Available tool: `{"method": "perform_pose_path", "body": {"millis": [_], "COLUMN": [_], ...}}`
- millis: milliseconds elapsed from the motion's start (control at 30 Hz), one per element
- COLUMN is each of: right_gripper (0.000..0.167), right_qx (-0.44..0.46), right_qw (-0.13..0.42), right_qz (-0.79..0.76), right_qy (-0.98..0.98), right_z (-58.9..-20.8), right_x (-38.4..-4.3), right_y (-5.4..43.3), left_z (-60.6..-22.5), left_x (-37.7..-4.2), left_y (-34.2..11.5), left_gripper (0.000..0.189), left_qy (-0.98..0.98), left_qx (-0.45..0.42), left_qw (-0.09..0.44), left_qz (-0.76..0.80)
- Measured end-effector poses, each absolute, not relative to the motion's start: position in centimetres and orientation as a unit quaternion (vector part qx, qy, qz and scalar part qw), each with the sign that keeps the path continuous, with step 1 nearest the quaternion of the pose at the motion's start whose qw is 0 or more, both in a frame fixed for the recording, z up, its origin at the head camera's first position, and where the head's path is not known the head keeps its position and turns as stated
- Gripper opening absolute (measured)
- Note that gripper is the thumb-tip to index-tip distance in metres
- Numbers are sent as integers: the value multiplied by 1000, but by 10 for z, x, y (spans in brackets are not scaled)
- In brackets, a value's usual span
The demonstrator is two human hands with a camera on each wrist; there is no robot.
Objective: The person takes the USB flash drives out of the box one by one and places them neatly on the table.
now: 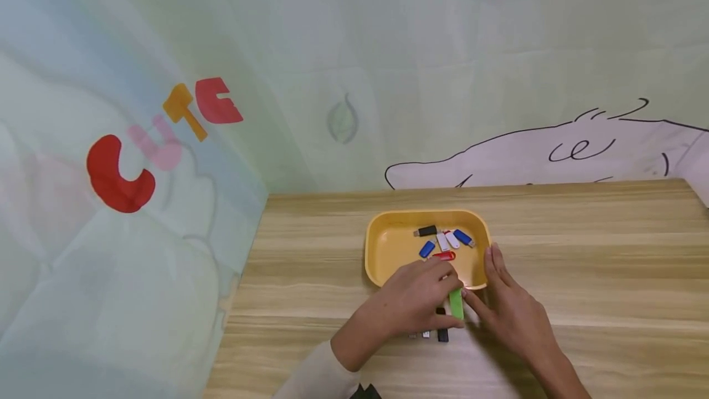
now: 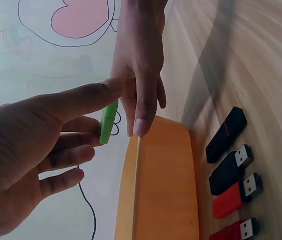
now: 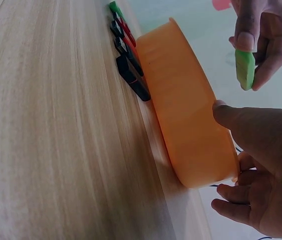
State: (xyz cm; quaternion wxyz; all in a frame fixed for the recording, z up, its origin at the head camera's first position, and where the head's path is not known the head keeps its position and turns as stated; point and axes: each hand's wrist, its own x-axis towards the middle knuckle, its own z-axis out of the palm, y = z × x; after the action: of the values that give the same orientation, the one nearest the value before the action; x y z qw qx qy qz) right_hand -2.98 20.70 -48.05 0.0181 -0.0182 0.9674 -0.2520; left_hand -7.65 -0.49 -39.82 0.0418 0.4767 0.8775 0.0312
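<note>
My left hand (image 1: 412,297) pinches a green USB stick (image 1: 456,305) between thumb and fingers, over the near rim of a yellow tray (image 1: 390,254). My right hand (image 1: 517,316) holds the tray's near right corner, thumb at the front rim and fingers along the right side. Inside the tray lie a black USB stick (image 1: 427,231), a red one (image 1: 445,256), and several blue and white ones. In the left wrist view, black USB sticks (image 2: 226,135) and red USB sticks (image 2: 229,200) lie in a row before the tray; in the head view my left hand partly hides them.
The tray stands on a wood-grain table (image 1: 598,251). Behind the table hangs a pale printed curtain (image 1: 443,66), and another printed sheet (image 1: 138,276) borders its left side. A green-ended stick (image 3: 114,7) lies at the far end of the row in the right wrist view.
</note>
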Motion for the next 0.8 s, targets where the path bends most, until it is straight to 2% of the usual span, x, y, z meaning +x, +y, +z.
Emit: {"method": "perform_pose_path", "body": {"millis": [133, 433, 800], "right_gripper": [102, 106, 104], "right_qx": [-16, -7, -4], "right_qw": [25, 31, 30], "right_qz": [-250, -245, -251], "right_qy": [968, 969, 967], "right_z": [-480, -479, -480], "right_x": [-30, -34, -31], "right_y": [207, 206, 206], "left_z": [-401, -414, -428], "left_x": [-74, -68, -60], "left_y": [-5, -5, -6], "left_gripper": [58, 60, 67], "left_qy": [877, 868, 869], "left_qx": [477, 493, 491], "left_qw": [48, 20, 19], "left_qz": [36, 52, 54]}}
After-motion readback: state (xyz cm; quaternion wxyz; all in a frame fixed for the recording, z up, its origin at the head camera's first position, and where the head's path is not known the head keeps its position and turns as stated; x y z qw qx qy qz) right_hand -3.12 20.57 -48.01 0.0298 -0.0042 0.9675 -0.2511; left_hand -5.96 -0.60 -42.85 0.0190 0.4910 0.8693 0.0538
